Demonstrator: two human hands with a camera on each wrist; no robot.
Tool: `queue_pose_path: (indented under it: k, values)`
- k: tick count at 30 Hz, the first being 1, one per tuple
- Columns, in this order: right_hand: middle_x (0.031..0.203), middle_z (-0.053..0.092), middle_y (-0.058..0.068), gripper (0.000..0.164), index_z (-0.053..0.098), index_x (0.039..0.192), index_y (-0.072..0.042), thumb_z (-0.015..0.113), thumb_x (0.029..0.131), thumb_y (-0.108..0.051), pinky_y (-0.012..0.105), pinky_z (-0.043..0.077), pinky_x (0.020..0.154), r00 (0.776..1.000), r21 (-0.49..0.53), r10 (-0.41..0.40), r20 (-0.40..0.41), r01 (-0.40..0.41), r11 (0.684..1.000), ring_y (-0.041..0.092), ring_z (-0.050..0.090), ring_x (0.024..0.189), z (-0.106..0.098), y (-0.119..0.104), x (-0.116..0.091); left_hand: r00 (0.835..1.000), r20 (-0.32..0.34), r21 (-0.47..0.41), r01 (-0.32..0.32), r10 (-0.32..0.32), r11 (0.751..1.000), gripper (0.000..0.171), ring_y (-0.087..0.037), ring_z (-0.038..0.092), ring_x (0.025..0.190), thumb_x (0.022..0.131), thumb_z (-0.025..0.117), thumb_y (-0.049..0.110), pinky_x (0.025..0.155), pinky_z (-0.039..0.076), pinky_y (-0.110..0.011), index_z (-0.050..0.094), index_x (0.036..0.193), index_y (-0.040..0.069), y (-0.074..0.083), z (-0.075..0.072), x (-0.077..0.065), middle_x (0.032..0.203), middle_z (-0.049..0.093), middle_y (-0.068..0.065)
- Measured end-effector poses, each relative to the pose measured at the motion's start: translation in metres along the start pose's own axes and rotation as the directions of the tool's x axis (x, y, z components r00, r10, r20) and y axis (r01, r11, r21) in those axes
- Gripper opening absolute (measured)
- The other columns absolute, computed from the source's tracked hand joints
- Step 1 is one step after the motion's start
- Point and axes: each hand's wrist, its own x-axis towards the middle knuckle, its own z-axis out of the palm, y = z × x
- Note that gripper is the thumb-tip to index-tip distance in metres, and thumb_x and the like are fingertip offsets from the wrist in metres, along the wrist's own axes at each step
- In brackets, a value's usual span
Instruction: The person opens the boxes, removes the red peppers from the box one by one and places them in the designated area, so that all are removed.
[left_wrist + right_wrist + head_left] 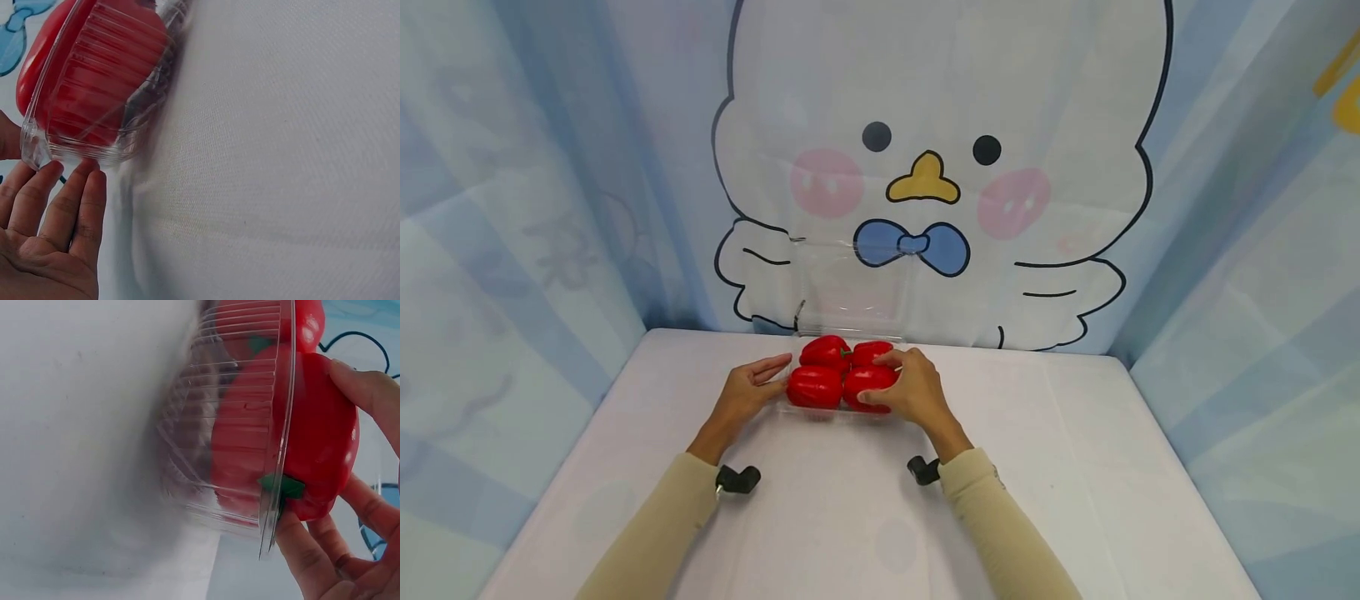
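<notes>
Several red bell peppers sit in two rows inside a clear plastic container [820,412] near the back of the table. My right hand [917,390] grips the front right bell pepper [868,383] between thumb and fingers. In the right wrist view, that bell pepper [322,431] rises above the container's rim, with its green stem end by my fingers [306,550]. On the other side, my left hand [748,390] has its fingers extended, fingertips against the container's left wall. The left wrist view shows those fingers [90,212] nearly straight below the ribbed wall [94,149].
The container's clear lid [853,287] stands raised behind it, in front of a curtain [940,300] with a cartoon bird. A white cloth [835,517] covers the table. Curtains also hang at both sides, and dark wrist mounts [739,479] sit at my cuffs.
</notes>
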Motion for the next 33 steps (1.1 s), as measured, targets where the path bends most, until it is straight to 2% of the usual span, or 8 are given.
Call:
queue_pose_path:
  k: [11,21,27,33]
  values:
    - [0.127,0.064,0.009,0.06,0.075,0.129,-0.016,0.097,0.075,-0.033,0.046,0.067,0.09,0.999,0.053,0.003,-0.04,-0.001,0.999,0.033,0.062,0.122,-0.014,-0.008,-0.005,1.0,0.004,0.004,-0.01,0.01,1.0,0.055,-0.029,0.048,0.154,0.104,0.07,0.02,0.114,0.049,-0.038,0.055,0.156,0.015,-0.003,-0.001,-0.001,0.161,0.055,-0.008]
    - [0.12,0.062,0.01,0.062,0.074,0.13,-0.018,0.097,0.075,-0.033,0.045,0.066,0.09,0.995,0.009,-0.052,-0.09,0.053,0.999,0.034,0.062,0.119,-0.042,-0.019,-0.004,1.0,0.006,0.001,0.003,-0.003,1.0,0.056,-0.031,0.047,0.154,0.103,0.07,0.02,0.117,0.047,-0.041,0.054,0.157,0.015,0.001,-0.002,-0.005,0.161,0.054,-0.009]
    - [0.118,0.061,0.012,0.061,0.074,0.13,-0.015,0.096,0.076,-0.032,0.047,0.065,0.089,0.987,-0.011,-0.091,-0.136,0.09,0.996,0.037,0.061,0.119,-0.059,-0.015,0.0,1.0,0.006,0.004,0.012,-0.012,1.0,0.057,-0.031,0.047,0.154,0.103,0.07,0.02,0.117,0.046,-0.042,0.054,0.157,0.015,0.002,-0.003,-0.007,0.162,0.053,-0.009]
    - [0.121,0.06,0.014,0.062,0.073,0.132,-0.014,0.096,0.077,-0.033,0.048,0.065,0.09,0.983,-0.031,-0.093,-0.156,0.09,0.995,0.037,0.061,0.118,-0.071,-0.003,0.006,1.0,0.016,0.001,0.005,-0.005,1.0,0.058,-0.032,0.046,0.155,0.103,0.07,0.02,0.118,0.045,-0.043,0.053,0.158,0.014,0.003,-0.003,-0.008,0.162,0.052,-0.01]
